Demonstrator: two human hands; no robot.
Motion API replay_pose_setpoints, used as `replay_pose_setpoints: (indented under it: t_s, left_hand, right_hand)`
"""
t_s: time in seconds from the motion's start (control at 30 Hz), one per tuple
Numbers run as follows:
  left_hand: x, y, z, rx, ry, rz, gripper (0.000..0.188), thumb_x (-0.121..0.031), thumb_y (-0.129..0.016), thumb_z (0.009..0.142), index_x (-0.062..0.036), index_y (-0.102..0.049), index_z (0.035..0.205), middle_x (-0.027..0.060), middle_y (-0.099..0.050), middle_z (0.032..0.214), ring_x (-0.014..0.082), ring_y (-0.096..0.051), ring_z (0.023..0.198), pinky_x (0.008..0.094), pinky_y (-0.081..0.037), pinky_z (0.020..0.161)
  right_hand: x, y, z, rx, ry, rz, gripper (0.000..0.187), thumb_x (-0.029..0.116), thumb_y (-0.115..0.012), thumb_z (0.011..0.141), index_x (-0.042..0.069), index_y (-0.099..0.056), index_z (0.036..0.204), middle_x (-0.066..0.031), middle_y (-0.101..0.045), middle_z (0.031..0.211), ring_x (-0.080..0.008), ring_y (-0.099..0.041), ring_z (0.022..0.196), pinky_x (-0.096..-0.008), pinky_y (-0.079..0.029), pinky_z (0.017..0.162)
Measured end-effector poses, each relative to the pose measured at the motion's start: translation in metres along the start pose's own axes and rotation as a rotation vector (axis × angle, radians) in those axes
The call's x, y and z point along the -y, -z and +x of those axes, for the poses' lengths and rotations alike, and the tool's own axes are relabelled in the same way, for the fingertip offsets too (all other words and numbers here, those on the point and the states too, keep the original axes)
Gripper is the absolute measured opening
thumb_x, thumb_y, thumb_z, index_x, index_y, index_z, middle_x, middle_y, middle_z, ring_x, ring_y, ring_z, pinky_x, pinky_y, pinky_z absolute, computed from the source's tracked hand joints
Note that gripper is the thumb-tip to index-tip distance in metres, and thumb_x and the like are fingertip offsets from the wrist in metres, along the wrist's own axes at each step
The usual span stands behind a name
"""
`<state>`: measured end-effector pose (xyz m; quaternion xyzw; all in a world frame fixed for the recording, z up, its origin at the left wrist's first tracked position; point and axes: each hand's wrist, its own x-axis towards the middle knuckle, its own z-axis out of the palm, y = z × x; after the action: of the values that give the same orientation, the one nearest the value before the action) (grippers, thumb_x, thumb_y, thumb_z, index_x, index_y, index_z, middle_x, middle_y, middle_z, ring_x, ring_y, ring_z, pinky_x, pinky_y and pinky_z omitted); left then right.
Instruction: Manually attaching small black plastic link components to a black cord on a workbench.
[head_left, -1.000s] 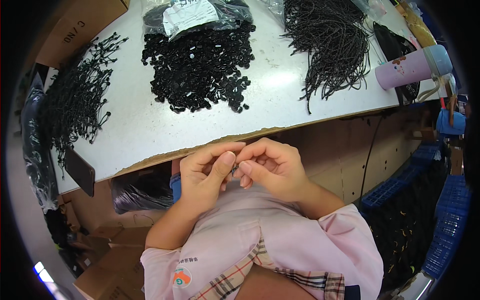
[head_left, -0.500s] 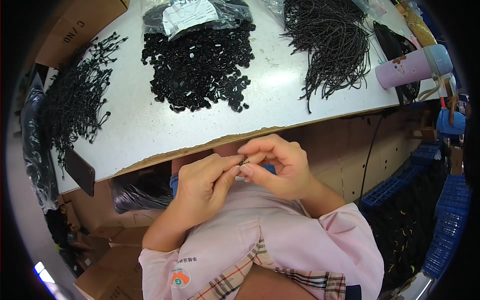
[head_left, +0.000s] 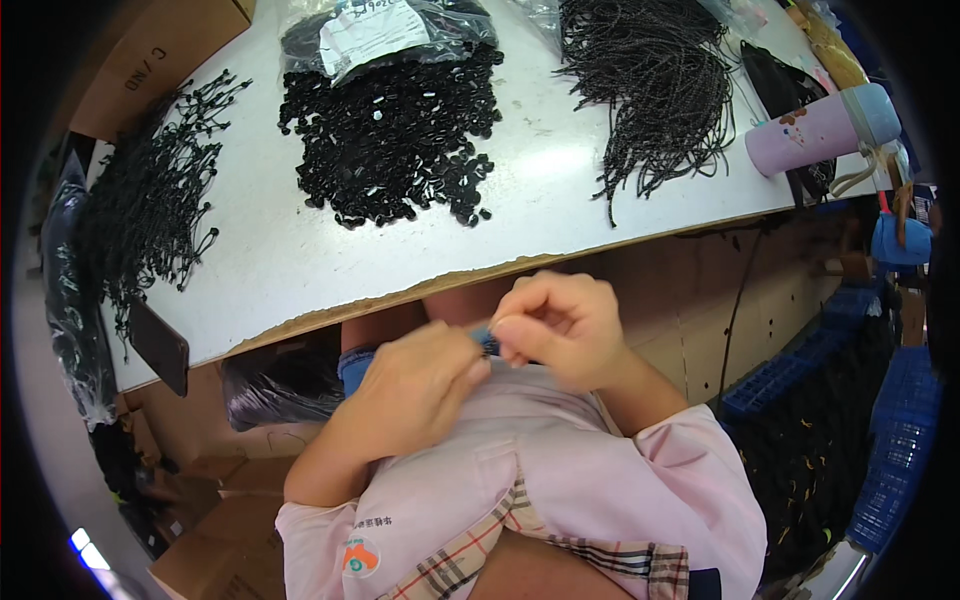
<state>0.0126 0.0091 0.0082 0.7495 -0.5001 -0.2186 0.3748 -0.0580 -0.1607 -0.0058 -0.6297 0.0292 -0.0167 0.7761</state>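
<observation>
Over my lap, just off the table's front edge, both hands work close together. My left hand point(head_left: 425, 385) is closed, its fingers curled and somewhat blurred. My right hand point(head_left: 565, 330) pinches with thumb and forefinger. A short piece of dark cord point(head_left: 491, 346) shows between the fingertips of both hands; most of it is hidden and its ends cannot be made out. On the table beyond lie a heap of small black shiny pieces point(head_left: 385, 150), a bundle of loose dark cords point(head_left: 655, 100) at the right, and a pile of knotted black cords point(head_left: 155, 190) at the left.
A dark phone point(head_left: 158, 347) lies at the left front corner of the white table point(head_left: 400, 255). A clear bag point(head_left: 390, 40) sits behind the heap. On the right are a lilac bottle point(head_left: 810, 132) and a black pouch point(head_left: 785, 85). Blue crates point(head_left: 895, 440) stand at the right.
My hands have drawn slightly apart; the right has turned and curled its fingers in more. My left hand is now blurred by motion. The piles on the table look the same.
</observation>
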Motion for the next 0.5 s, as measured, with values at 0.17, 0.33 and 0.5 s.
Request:
replay_pose_setpoints:
  t_s: [0.17, 0.33, 0.5]
  left_hand:
    - [0.016, -0.003, -0.008, 0.277, 0.010, -0.434, 0.019, -0.016, -0.045, 0.084, -0.0014, -0.053, 0.075, 0.0121, -0.052, 0.067, 0.0301, -0.051, 0.065, 0.0360, -0.042, 0.056]
    - [0.019, -0.020, -0.002, -0.051, 0.410, -1.010, 0.033, -0.026, -0.044, 0.088, 0.0009, -0.056, 0.073, 0.0094, -0.053, 0.062, 0.0174, -0.048, 0.047, 0.0288, -0.038, 0.044]
    - [0.011, -0.007, 0.005, -0.003, 0.482, -1.613, 0.022, -0.018, -0.051, 0.085, 0.0010, -0.056, 0.075, 0.0049, -0.053, 0.061, 0.0072, -0.044, 0.043, 0.0189, -0.032, 0.034]
  right_hand:
    - [0.000, 0.007, -0.002, -0.082, 0.132, 0.206, 0.005, 0.006, -0.057, 0.079, 0.002, -0.058, 0.082, -0.0030, -0.055, 0.064, -0.0074, -0.049, 0.052, -0.0212, -0.042, 0.047]
    - [-0.003, -0.010, 0.003, -0.039, 0.971, -0.775, 0.024, 0.009, -0.067, 0.057, 0.007, -0.057, 0.078, -0.0044, -0.056, 0.077, -0.0181, -0.051, 0.061, -0.0275, -0.041, 0.052]
    - [-0.008, -0.013, 0.003, -0.074, 1.036, -0.801, 0.019, 0.006, -0.065, 0.062, 0.003, -0.055, 0.078, -0.0075, -0.056, 0.083, -0.0211, -0.052, 0.063, -0.0284, -0.042, 0.052]
